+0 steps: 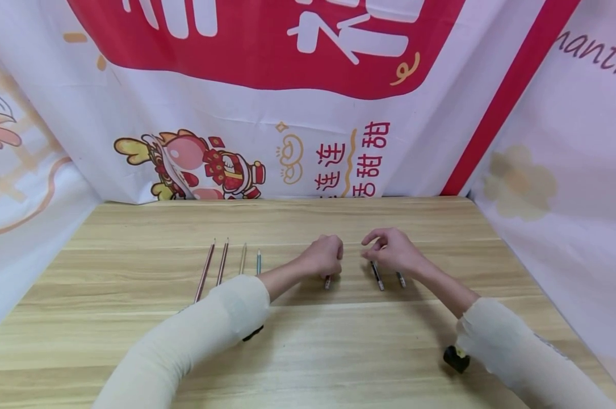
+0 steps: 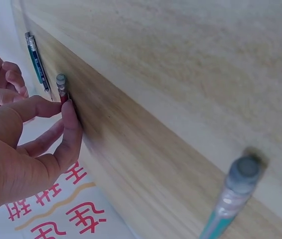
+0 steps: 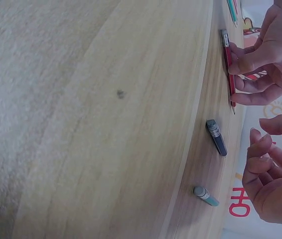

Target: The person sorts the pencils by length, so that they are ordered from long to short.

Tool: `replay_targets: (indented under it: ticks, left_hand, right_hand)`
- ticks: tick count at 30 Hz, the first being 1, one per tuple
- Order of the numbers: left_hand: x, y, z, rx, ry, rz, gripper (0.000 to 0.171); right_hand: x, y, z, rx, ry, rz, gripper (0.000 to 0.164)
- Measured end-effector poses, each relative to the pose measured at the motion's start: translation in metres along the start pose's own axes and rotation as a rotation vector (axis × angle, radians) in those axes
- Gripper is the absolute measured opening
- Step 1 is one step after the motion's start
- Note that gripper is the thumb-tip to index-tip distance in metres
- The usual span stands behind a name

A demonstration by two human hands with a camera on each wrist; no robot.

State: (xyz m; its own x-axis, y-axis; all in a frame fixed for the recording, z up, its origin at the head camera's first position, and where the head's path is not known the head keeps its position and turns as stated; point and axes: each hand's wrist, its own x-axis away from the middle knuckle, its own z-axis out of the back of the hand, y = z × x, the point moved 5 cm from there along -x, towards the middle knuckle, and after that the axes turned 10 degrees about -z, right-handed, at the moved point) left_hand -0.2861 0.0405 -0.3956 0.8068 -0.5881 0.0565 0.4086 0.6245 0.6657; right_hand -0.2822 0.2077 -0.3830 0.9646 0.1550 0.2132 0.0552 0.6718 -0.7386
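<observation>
My left hand point(image 1: 327, 255) pinches a red pencil point(image 3: 227, 57) between thumb and fingers, low over the table. The pencil's eraser end point(image 2: 61, 82) shows in the left wrist view. My right hand point(image 1: 392, 250) hovers just right of it with fingers loosely bent, holding nothing in the right wrist view. Below the right hand lie a dark pencil point(image 1: 377, 277) and a teal pencil point(image 3: 207, 195), both with eraser ends toward me. In the head view the right hand hides their far ends.
Left of my left hand, several pencils lie in a spaced row: two reddish-brown ones point(image 1: 204, 272), a tan one point(image 1: 243, 258) and a teal one point(image 1: 259, 261). My left sleeve point(image 1: 236, 307) covers some near ends. A printed cloth point(image 1: 297, 108) hangs behind the wooden table point(image 1: 328, 352).
</observation>
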Motion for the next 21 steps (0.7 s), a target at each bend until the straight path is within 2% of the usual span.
replay_targets:
  ticks: [21]
  left_hand:
    - [0.0031, 0.0066, -0.0013, -0.050, -0.018, 0.044, 0.022]
  right_hand:
    - [0.0007, -0.0008, -0.0002, -0.003, 0.008, 0.013, 0.026]
